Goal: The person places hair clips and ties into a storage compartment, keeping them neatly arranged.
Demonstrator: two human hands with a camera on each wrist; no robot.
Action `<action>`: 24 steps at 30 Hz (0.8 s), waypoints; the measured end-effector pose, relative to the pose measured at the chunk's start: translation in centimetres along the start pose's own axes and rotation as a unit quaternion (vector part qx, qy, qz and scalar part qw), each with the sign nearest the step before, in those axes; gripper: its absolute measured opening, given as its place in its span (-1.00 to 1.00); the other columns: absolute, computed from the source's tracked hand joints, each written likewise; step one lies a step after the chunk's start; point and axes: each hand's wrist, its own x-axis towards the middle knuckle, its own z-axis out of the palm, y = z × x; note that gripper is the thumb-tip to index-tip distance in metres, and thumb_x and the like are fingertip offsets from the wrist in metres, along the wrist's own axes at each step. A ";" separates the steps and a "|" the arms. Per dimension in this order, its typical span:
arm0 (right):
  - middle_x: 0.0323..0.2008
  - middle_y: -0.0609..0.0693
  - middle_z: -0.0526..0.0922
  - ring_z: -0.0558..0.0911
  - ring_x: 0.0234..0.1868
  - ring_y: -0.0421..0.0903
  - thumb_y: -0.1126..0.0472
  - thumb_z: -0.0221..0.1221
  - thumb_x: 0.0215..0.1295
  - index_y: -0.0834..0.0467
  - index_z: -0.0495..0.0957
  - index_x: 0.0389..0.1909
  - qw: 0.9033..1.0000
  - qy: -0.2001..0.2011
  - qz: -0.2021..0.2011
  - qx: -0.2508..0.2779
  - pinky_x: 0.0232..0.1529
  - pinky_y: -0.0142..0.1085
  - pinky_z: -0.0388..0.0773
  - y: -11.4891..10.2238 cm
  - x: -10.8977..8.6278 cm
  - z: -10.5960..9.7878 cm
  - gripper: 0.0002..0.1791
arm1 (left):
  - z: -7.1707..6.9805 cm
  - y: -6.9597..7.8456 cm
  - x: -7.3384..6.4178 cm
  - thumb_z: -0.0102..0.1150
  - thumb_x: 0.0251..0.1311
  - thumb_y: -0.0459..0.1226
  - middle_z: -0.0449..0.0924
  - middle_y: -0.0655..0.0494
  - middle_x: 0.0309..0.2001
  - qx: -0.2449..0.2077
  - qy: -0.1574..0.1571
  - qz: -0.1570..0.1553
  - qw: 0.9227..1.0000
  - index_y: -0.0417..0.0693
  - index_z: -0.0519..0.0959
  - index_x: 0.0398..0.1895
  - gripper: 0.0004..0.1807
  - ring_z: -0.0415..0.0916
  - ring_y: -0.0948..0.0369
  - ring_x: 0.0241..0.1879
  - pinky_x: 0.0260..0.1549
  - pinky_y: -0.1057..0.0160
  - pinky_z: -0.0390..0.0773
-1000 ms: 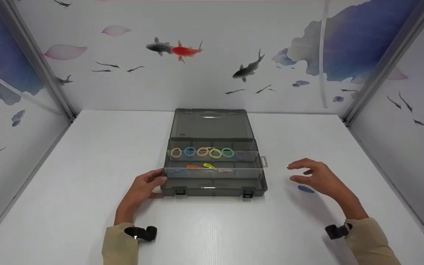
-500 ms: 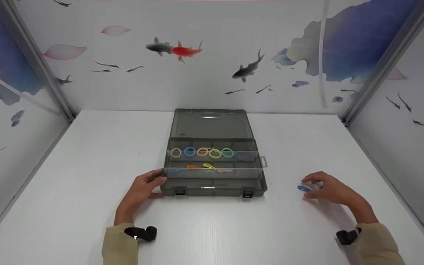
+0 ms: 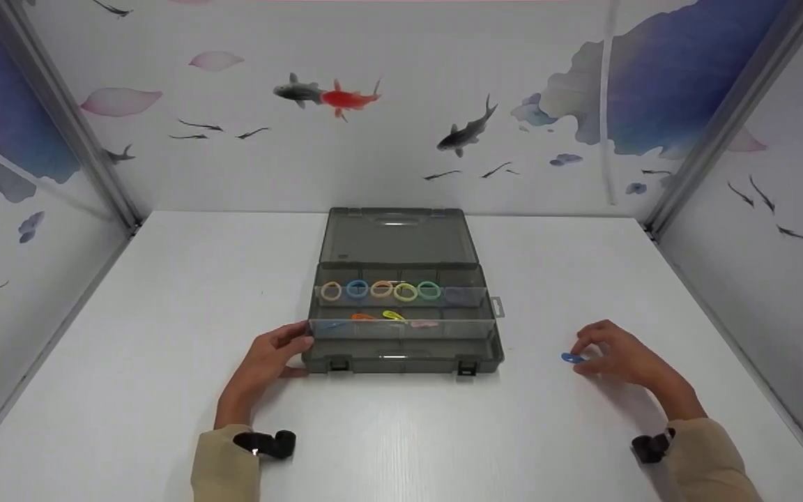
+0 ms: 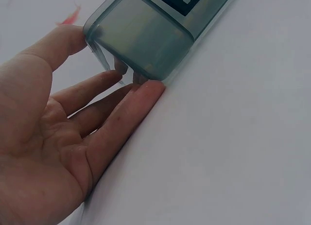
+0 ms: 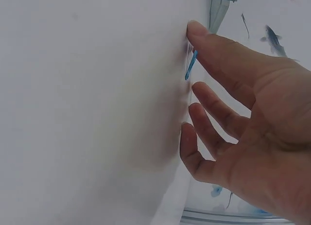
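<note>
A dark translucent storage box (image 3: 401, 364) stands with its lid raised at the middle of the table. My left hand (image 3: 267, 355) rests against the box's left side; in the left wrist view its fingers (image 4: 124, 113) lie fairly straight and touch the wall. Right of the box, my right hand (image 3: 614, 354) pinches a small blue hair clip (image 3: 570, 358) between thumb and index finger, low at the table. The right wrist view shows that clip (image 5: 191, 65) tilted on edge by the thumb; the index fingertip is hidden there.
Several coloured hair ties (image 3: 405, 292) stand in the box's back row. An orange clip (image 3: 362, 317), a yellow clip (image 3: 393, 316) and a pink clip (image 3: 424, 323) lie in the middle row. The raised lid (image 3: 398, 240) leans toward the printed back wall (image 3: 373, 174).
My right hand has moved right and down to the blue hair clip, and its thumb and index finger have closed on it. The left hand stays at the box.
</note>
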 end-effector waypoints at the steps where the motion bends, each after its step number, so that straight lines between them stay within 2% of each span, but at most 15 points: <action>1: 0.17 0.32 0.47 0.39 0.27 0.43 0.17 0.39 0.20 0.11 0.73 -0.26 1.000 0.003 0.005 -0.001 0.26 0.32 0.40 0.0 0.0 0.0 -0.87 | 0.0 0.0 0.0 0.16 0.40 -0.16 0.24 -0.18 0.50 -0.001 0.000 -0.001 1.000 -0.18 0.28 0.48 -0.35 0.25 -0.11 0.46 0.00 0.08 0.72; 5: 0.16 0.29 0.50 0.41 0.27 0.42 0.16 0.38 0.22 0.09 0.76 -0.29 1.000 0.013 0.021 -0.005 0.24 0.28 0.46 -0.1 0.1 0.1 -0.90 | 0.0 -0.1 0.0 0.16 0.40 -0.17 0.24 -0.19 0.50 -0.003 0.001 -0.001 1.000 -0.19 0.29 0.48 -0.36 0.26 -0.11 0.46 -0.01 0.09 0.73; 15: 0.13 0.25 0.56 0.43 0.26 0.41 0.21 0.40 0.19 0.05 0.79 -0.31 0.999 0.026 0.033 -0.028 0.15 0.16 0.57 -0.3 0.2 0.5 -0.94 | 0.1 -0.1 -0.1 0.15 0.41 -0.16 0.27 -0.19 0.48 0.002 0.005 -0.004 1.000 -0.17 0.28 0.49 -0.35 0.26 -0.10 0.46 -0.01 0.11 0.72; 24: 0.14 0.26 0.57 0.42 0.28 0.42 0.23 0.38 0.21 0.07 0.80 -0.30 0.999 0.028 0.023 -0.027 0.23 0.24 0.49 -0.2 0.2 0.5 -0.93 | 0.0 0.0 -0.1 0.16 0.41 -0.12 0.28 -0.19 0.48 0.008 0.004 0.001 1.000 -0.16 0.28 0.49 -0.34 0.27 -0.10 0.45 0.00 0.10 0.72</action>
